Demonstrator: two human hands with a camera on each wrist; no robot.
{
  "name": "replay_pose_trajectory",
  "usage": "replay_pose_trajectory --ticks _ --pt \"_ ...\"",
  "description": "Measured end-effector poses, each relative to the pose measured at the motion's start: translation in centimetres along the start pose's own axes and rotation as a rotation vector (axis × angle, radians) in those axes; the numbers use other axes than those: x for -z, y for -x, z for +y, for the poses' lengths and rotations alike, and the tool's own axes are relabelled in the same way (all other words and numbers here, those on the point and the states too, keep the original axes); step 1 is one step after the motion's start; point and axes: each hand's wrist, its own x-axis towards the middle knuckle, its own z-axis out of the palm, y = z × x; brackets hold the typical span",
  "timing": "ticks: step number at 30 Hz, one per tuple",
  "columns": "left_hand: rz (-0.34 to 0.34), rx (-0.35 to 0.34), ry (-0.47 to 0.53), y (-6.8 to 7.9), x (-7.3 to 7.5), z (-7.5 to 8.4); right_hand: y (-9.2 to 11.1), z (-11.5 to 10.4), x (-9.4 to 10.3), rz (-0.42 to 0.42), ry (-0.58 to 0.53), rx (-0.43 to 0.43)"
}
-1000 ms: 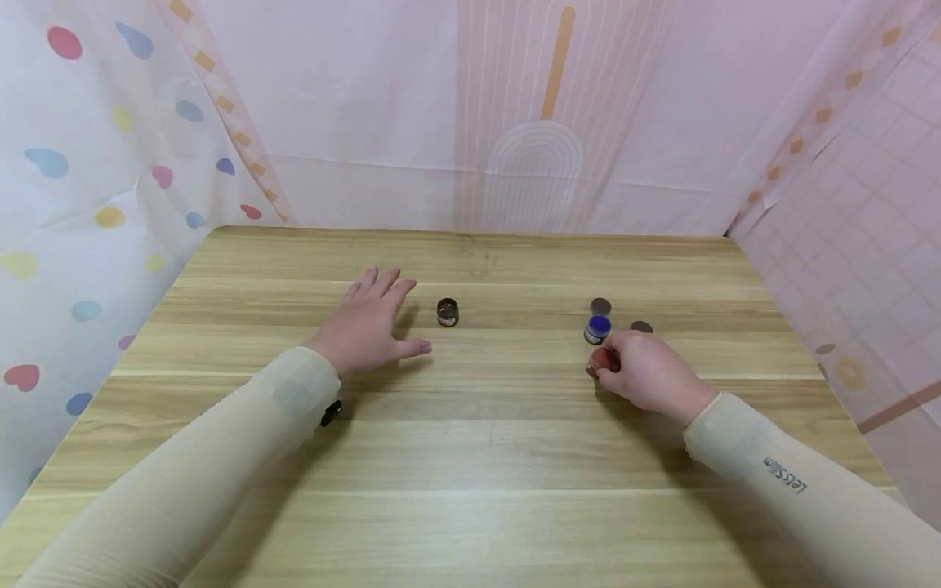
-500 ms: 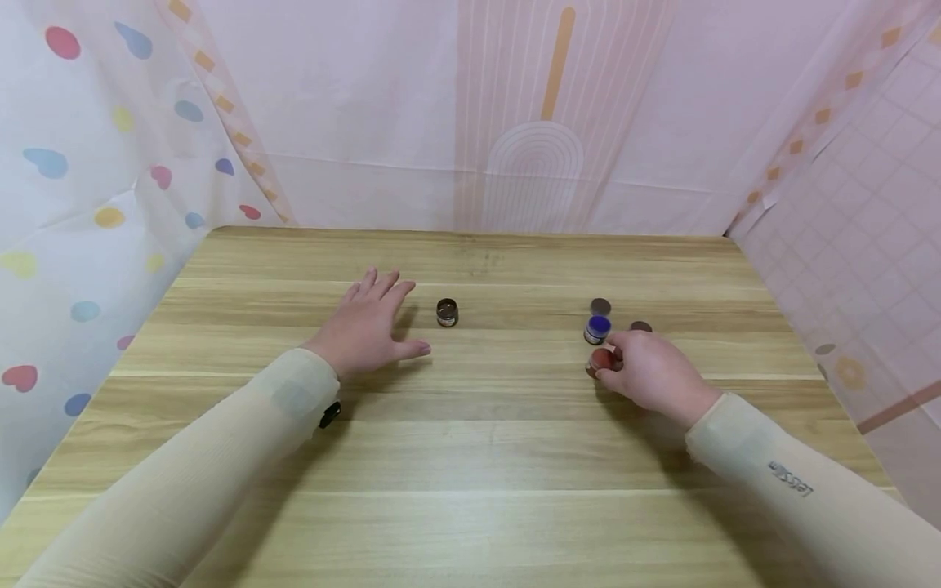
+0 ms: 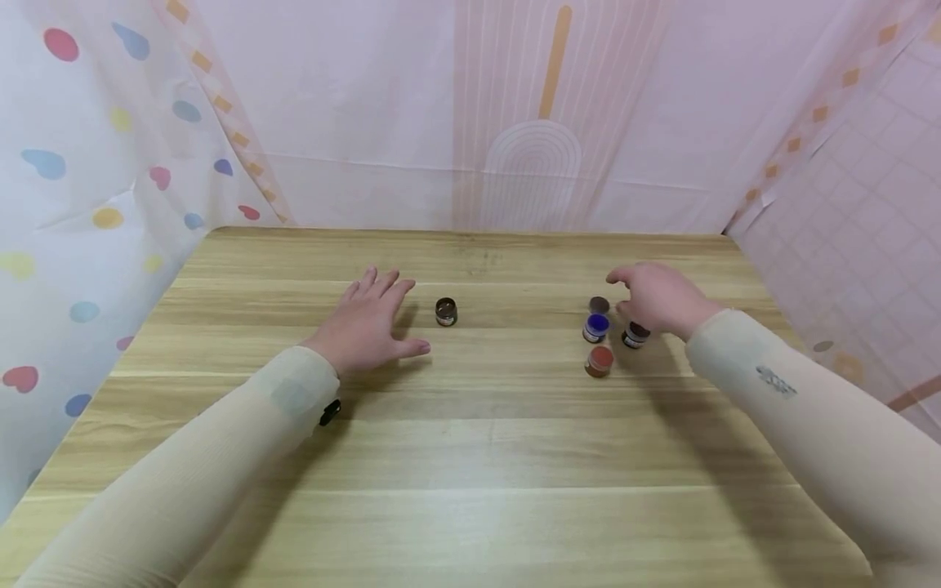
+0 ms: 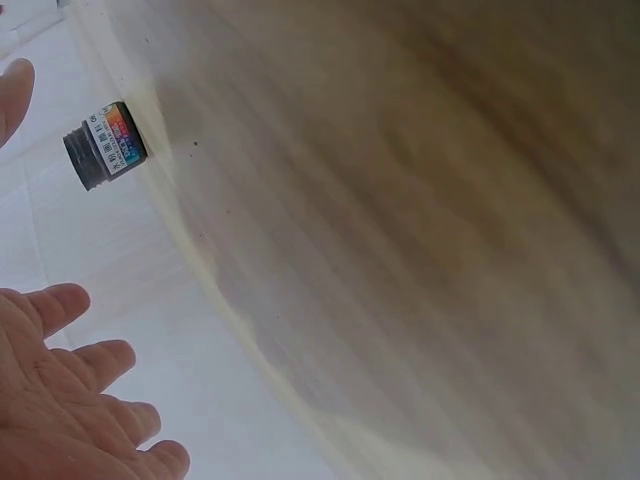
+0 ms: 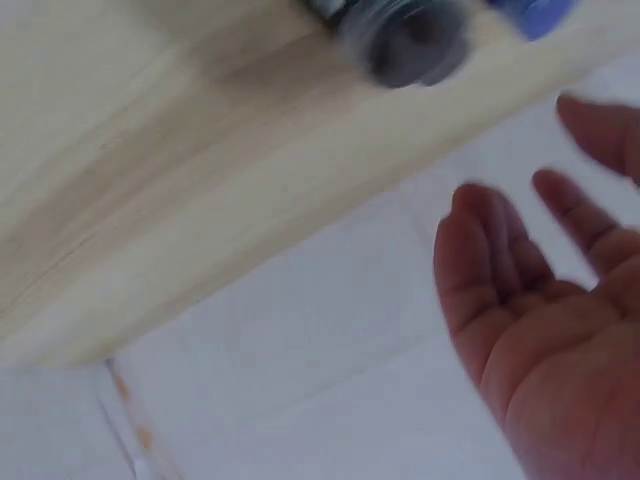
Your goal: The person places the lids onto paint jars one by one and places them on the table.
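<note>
My left hand [image 3: 367, 327] is held over the left of the table with its fingers spread, holding nothing. Just right of its fingers stands a small uncapped dark jar [image 3: 446, 312], whose label [image 4: 115, 140] and threaded neck show in the left wrist view. On the right, my right hand [image 3: 657, 298] hovers over a group of small jars, its fingers loosely bent and nothing in them. In that group are a red-topped jar [image 3: 599, 361] at the front, a blue-topped jar [image 3: 596, 327], a dark jar [image 3: 635, 336] partly under the hand, and a dark-topped one [image 3: 599, 305] behind the blue.
The wood-grain table [image 3: 470, 457] ends at a pale patterned curtain [image 3: 367, 122] behind. More curtain hangs along the left and right sides. In the right wrist view, a dark jar [image 5: 410, 42] and a blue jar [image 5: 538, 12] are blurred near the top edge.
My right hand has let go of the red-topped jar and moved back, away from me, over the dark jars. The red-topped jar stays standing. My left hand has not visibly moved.
</note>
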Motion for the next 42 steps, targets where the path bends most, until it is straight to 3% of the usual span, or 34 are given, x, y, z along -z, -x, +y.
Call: replay_pose_trajectory --ticks 6,12,20,32,42 --pt "-0.009 -0.002 -0.012 0.0 -0.3 -0.1 -3.3 0.6 -0.7 -0.104 0.076 0.025" --pt "-0.02 0.013 -0.006 0.0 -0.2 0.1 -5.0 0.9 -1.5 -0.146 0.12 0.028" --pt "-0.05 0.058 0.059 -1.0 -0.1 0.2 -5.8 1.5 -2.4 -0.13 0.125 0.078" --pt "-0.165 0.104 0.233 -4.5 -0.5 1.1 -6.4 1.2 -1.9 -0.177 0.124 0.089" --pt "-0.23 0.063 0.259 -6.0 -0.6 1.6 -7.5 1.4 -2.3 -0.206 0.105 0.055"
